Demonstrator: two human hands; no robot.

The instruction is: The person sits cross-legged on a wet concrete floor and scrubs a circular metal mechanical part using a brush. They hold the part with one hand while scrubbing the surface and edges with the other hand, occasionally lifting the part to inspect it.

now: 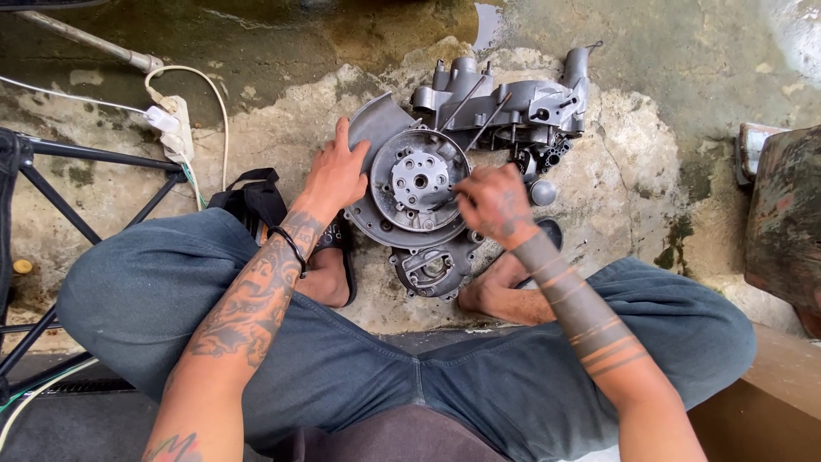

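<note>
A rough concrete floor, stained dark and wet toward the top, fills the view. The person sits over it with knees spread wide, in grey-blue trousers, both bare feet resting in dark sandals near the work.

Between the feet lies a grey metal engine case, long and cast, stretching from the middle toward the upper right, with two thin rods slanting across it. At its near end sits a round plate with a ring of holes and a hub in the centre, inside a circular housing. A smaller grey cover lies just below it, close to the right foot.

At the right edge stands a worn, paint-flecked block. A black metal frame crosses the left side.

The left hand lies flat on the housing's left edge, fingers spread and pressed against the metal. The right hand is curled above the plate's right rim, fingers pressed together around a thin tool that points at the plate; the tool itself is too blurred to tell.

Upper left, a white power strip with its cord lies on the floor.
</note>
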